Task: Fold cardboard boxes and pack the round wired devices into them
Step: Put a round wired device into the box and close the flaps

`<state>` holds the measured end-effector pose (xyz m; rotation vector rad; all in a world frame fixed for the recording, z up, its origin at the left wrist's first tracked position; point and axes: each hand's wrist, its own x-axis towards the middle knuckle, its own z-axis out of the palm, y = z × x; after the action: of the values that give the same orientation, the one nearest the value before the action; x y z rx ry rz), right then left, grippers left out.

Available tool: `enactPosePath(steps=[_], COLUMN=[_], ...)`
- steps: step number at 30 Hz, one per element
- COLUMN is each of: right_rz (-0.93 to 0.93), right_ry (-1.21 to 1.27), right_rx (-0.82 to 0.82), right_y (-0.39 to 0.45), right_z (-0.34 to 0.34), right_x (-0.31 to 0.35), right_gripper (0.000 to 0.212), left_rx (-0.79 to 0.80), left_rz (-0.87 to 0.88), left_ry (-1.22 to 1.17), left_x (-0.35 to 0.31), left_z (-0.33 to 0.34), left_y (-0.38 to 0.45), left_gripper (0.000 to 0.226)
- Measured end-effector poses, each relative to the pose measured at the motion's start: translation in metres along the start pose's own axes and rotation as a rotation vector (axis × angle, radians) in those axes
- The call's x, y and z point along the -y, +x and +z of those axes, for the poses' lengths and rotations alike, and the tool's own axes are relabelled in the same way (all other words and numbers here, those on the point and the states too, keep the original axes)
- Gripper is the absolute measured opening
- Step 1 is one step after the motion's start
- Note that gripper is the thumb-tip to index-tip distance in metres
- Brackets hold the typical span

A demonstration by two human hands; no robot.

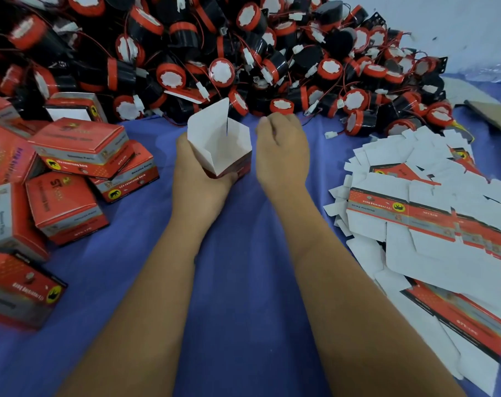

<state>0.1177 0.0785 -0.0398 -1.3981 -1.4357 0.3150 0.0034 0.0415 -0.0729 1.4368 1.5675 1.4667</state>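
Note:
My left hand (196, 170) grips an erected red-and-white cardboard box (220, 144) from below, its top flaps standing open and its white inside empty. My right hand (282, 144) hovers just right of the box with fingers loosely curled, reaching toward the near edge of the device pile; it holds nothing that I can see. A red-capped round device (282, 106) lies right in front of its fingertips. The big heap of black-and-red round wired devices (223, 53) fills the far half of the blue cloth.
Several closed red boxes (80, 147) are stacked at the left. Flat unfolded box blanks (432, 224) lie scattered at the right. A blue cloth (243, 253) covers the surface between my forearms. A brown cardboard sheet (495, 116) sits at the far right.

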Motion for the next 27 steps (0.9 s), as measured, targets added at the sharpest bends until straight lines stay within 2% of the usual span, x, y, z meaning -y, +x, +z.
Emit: enactPosePath(steps=[2, 5, 7, 9, 13, 18, 24, 27], right_rz=[0.067, 0.178, 0.184, 0.155, 0.156, 0.144, 0.139, 0.128], right_ry=[-0.122, -0.365, -0.607, -0.725, -0.690, -0.707, -0.619, -0.714], right_rx=[0.039, 0.267, 0.397, 0.423, 0.362, 0.447, 0.416, 0.475], right_y=[0.019, 0.036, 0.040, 0.042, 0.040, 0.043, 0.053, 0.057], right_z=[0.004, 0.008, 0.010, 0.011, 0.013, 0.008, 0.009, 0.011], right_x=[-0.014, -0.037, -0.048, -0.052, -0.051, -0.050, -0.052, -0.053], right_gripper=[0.023, 0.043, 0.047, 0.044, 0.038, 0.055, 0.064, 0.060], left_rx=[-0.022, -0.023, -0.024, -0.025, -0.023, -0.016, -0.009, -0.004], left_rz=[-0.002, 0.016, 0.014, 0.015, 0.019, 0.024, 0.039, 0.043], left_ry=[0.000, 0.013, 0.010, -0.004, -0.022, -0.032, -0.045, -0.039], left_x=[0.000, 0.003, 0.004, 0.005, 0.004, 0.004, 0.002, 0.002], left_z=[0.001, 0.002, 0.002, 0.002, 0.003, 0.002, 0.003, 0.003], left_y=[0.001, 0.003, 0.003, 0.004, 0.003, 0.000, -0.001, 0.000], left_gripper=[0.078, 0.077, 0.077, 0.079, 0.077, 0.075, 0.076, 0.076])
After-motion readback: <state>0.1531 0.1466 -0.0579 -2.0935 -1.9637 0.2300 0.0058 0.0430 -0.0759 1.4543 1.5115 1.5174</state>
